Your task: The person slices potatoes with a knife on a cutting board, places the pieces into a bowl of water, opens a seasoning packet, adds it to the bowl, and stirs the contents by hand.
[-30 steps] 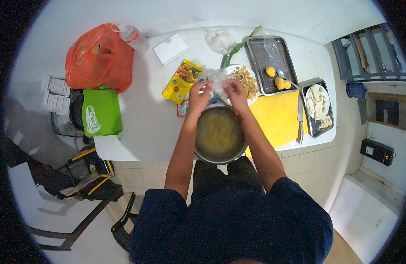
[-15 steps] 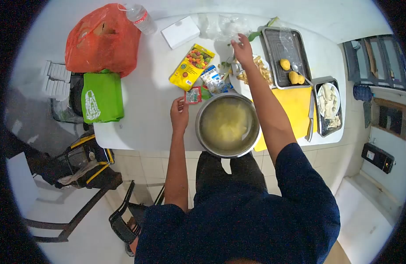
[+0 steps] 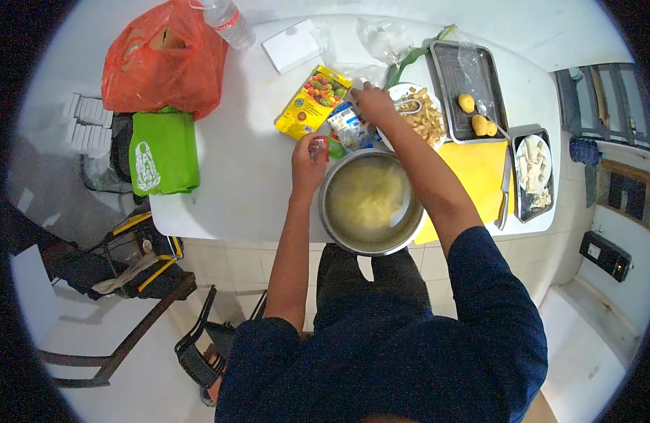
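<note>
My left hand (image 3: 310, 159) is closed on a small red packet (image 3: 320, 147) just left of the metal pot (image 3: 325, 204). Cloudy liquid with yellow pieces fills the pot. Above it, my right hand (image 3: 373, 104) reaches over the blue and white packet (image 3: 351, 128); its fingers are partly hidden, and whether they hold anything cannot be made out. A yellow packet with a colourful picture (image 3: 312, 103) lies up and left. Beside my right hand is a white plate (image 3: 409, 90) of peelings, with a peeler (image 3: 409, 107) on it.
On the right are a yellow board (image 3: 473, 176), a knife (image 3: 505, 187), a dark tray (image 3: 473, 70) with potatoes (image 3: 483, 126), and a smaller tray (image 3: 523, 211). Red (image 3: 170, 63) and green bags (image 3: 166, 151), a bottle (image 3: 227, 22) and a white box (image 3: 292, 46) are on the left.
The clear bag has left my hands and lies at the back. My left hand moved right and took the red packet. My right hand came back from the bags toward the blue and white packet.
</note>
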A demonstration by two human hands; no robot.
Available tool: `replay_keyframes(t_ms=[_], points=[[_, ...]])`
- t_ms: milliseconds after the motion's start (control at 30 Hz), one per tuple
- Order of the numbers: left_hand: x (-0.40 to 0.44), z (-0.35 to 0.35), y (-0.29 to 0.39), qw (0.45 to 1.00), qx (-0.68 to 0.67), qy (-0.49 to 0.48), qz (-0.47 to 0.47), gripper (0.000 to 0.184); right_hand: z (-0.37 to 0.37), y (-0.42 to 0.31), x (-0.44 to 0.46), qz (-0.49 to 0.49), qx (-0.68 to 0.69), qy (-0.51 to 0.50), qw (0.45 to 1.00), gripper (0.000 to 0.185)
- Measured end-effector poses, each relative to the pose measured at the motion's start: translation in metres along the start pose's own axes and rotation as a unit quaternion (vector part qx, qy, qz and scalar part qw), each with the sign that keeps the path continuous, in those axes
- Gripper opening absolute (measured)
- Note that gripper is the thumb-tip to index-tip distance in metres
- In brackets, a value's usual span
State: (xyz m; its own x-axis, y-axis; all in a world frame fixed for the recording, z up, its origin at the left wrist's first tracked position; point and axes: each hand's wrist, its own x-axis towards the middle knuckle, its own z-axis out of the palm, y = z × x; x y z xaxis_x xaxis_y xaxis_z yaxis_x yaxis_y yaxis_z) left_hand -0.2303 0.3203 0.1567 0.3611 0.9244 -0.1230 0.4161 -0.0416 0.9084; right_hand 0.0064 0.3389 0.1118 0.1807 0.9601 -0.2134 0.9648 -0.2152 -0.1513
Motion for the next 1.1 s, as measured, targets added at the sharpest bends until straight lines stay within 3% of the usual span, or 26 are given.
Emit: replay_keyframes(t_ms=[200, 333, 467, 567, 700, 800, 833, 933, 1033, 1100], points=[[0.010, 0.023, -0.044, 0.996, 0.072, -0.006, 0.061, 0.029, 0.018, 0.007, 0.004, -0.042, 0.147, 0.030, 0.988, 0.015], [0.004, 0.029, -0.045, 0.998, 0.055, -0.002, 0.033, 0.027, 0.034, 0.014, 0.020, -0.045, 0.186, -0.001, 0.982, 0.009], [0.002, 0.030, -0.040, 0.999, 0.034, -0.008, -0.001, 0.027, 0.019, 0.016, 0.023, -0.047, 0.182, -0.065, 0.980, 0.016], [0.004, 0.030, -0.027, 1.000, 0.020, 0.002, -0.022, 0.028, 0.018, 0.017, 0.023, -0.052, 0.184, -0.028, 0.981, 0.020], [0.025, 0.033, -0.012, 1.000, 0.004, -0.017, 0.019, 0.029, 0.012, 0.031, 0.021, -0.020, 0.331, 0.019, 0.943, 0.020], [0.059, 0.049, -0.021, 0.974, 0.106, 0.042, 0.198, 0.033, 0.000, 0.047, 0.016, -0.034, 0.432, 0.016, 0.901, 0.017], [0.070, 0.050, -0.008, 0.969, 0.181, 0.004, 0.171, 0.040, -0.001, 0.054, 0.015, -0.032, 0.462, 0.005, 0.886, 0.015], [0.111, 0.066, 0.027, 0.915, 0.293, 0.024, 0.275, 0.048, -0.008, 0.073, 0.012, -0.019, 0.548, -0.013, 0.836, 0.012], [0.142, 0.074, 0.078, 0.863, 0.430, -0.073, 0.256, 0.053, -0.027, 0.083, -0.005, 0.019, 0.631, 0.009, 0.776, 0.015], [0.163, 0.086, 0.061, 0.833, 0.482, -0.125, 0.243, 0.047, -0.033, 0.087, -0.013, 0.065, 0.642, 0.016, 0.764, 0.015]])
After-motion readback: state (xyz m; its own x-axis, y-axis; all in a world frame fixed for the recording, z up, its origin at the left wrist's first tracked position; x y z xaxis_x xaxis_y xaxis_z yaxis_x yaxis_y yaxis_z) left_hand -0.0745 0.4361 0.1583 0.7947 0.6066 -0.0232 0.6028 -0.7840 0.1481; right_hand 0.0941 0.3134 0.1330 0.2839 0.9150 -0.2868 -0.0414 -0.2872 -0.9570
